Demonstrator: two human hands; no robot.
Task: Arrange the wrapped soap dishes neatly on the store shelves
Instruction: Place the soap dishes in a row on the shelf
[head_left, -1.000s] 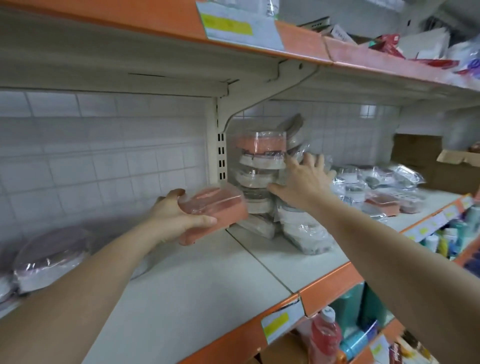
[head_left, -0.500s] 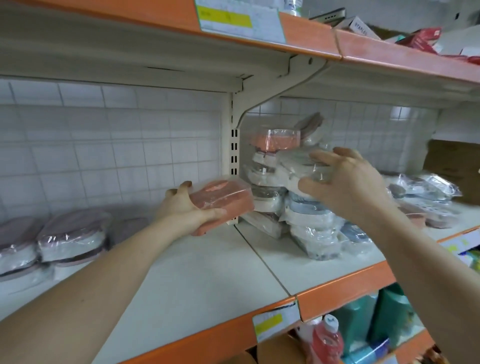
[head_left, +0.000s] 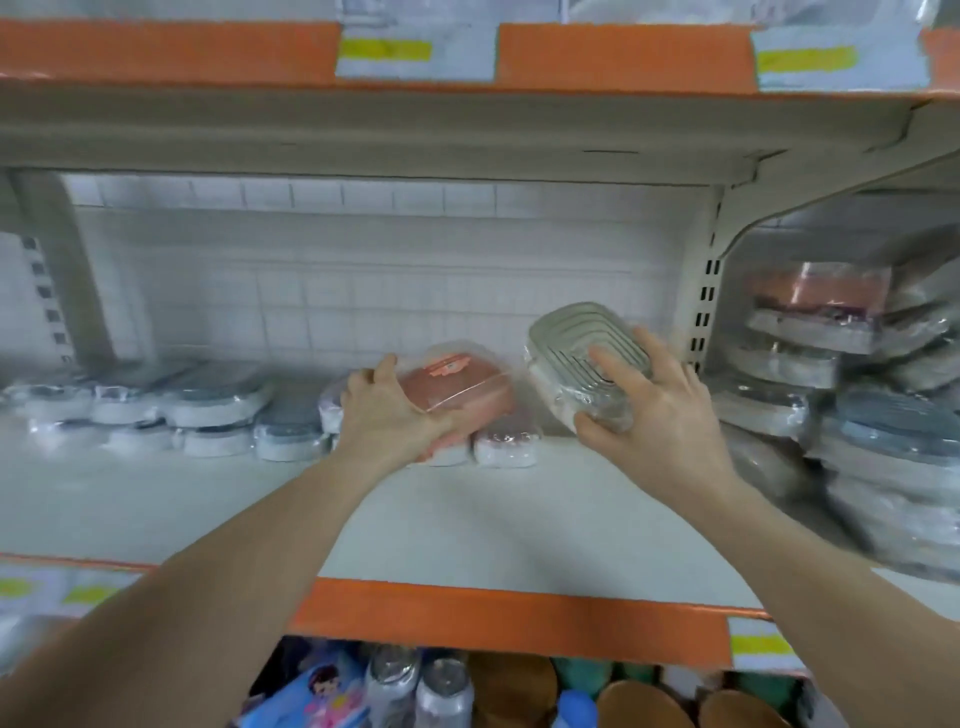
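Holding: each hand carries one wrapped soap dish above the shelf (head_left: 467, 525).
Left hand: the left hand (head_left: 387, 415) grips the pink soap dish (head_left: 457, 387), thumb curled under its near edge and fingers wrapped round its left end.
Pink soap dish: it sits tilted in clear wrap, over the right end of the row at the back, just above the white dish (head_left: 504, 449) that lies below the left hand's fingertips. Whether it touches that one I cannot tell.
Right hand: the right hand (head_left: 652, 405) grips the white soap dish (head_left: 582, 364), thumb under its lower edge and fingers spread across its ribbed face.
White soap dish: it is tipped up so the ribbed top faces the camera, just to the right of the pink one, apart from it and clear of the shelf.
Row of dishes: to the left of the left hand, a row of wrapped dishes (head_left: 171, 410) runs along the back of the shelf in two layers, grey tops over white bases.
Pile: to the right of the right hand, past the slotted post (head_left: 704, 312), a loose pile of wrapped dishes (head_left: 857, 405) stands high, with an orange one (head_left: 821, 291) at the top.
Below the hands: orange shelf edge (head_left: 509, 618) with a yellow price tag (head_left: 761, 647); bottles (head_left: 415, 691) underneath.
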